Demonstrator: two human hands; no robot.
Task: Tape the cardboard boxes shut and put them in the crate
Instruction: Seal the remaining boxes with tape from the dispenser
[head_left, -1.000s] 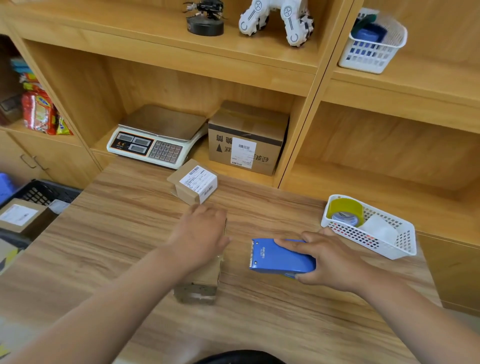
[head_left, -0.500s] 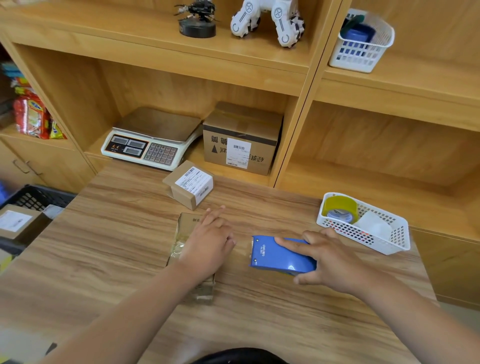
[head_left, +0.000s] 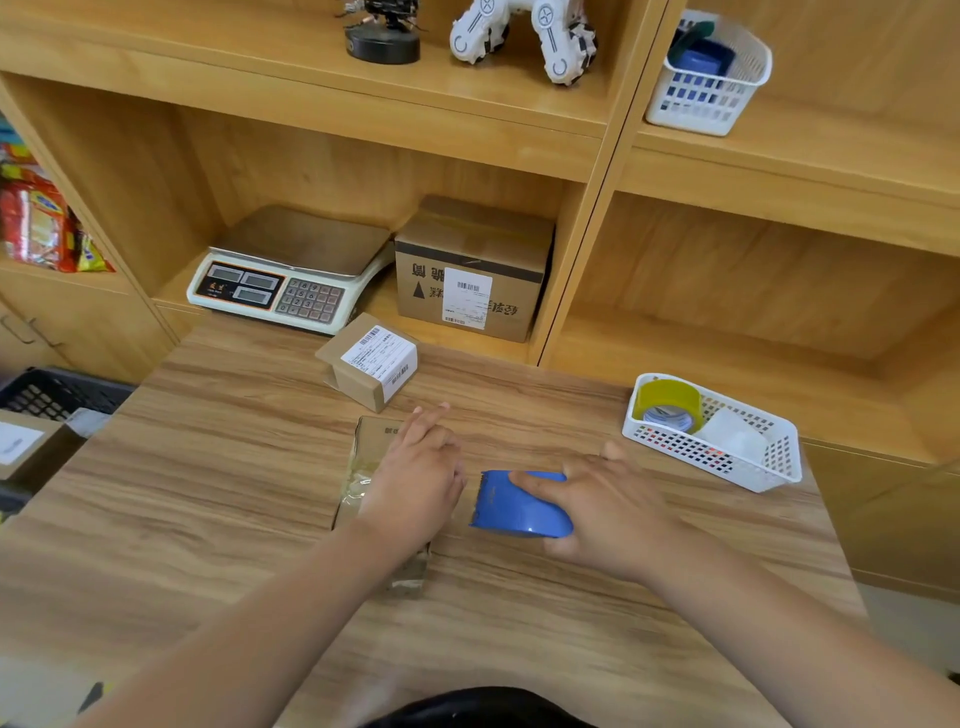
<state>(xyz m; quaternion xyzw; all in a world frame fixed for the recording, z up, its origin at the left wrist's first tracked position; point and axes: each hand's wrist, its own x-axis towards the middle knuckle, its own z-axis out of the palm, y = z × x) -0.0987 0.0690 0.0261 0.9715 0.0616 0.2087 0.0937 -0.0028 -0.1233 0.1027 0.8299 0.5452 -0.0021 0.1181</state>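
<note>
A long flat cardboard box (head_left: 370, 457) lies on the wooden table, glossy tape on its top. My left hand (head_left: 418, 475) rests flat on it with the fingers straight, hiding most of the box. Right beside it, my right hand (head_left: 602, 506) grips a blue tape dispenser (head_left: 511, 504) that sits on the table, its toothed edge facing the box. A small labelled cardboard box (head_left: 371, 361) stands further back. The black crate (head_left: 49, 395) is at the left edge, below table height, with a labelled box (head_left: 26, 447) in front of it.
A white basket (head_left: 727, 457) at the right of the table holds a yellow tape roll (head_left: 667, 405). On the shelf behind are a weighing scale (head_left: 291, 275) and a bigger cardboard box (head_left: 472, 270). Another white basket (head_left: 706, 78) stands on the upper shelf.
My left hand slid from the far end of the long box toward its middle, uncovering the taped far end. My right hand with the dispenser stayed in place.
</note>
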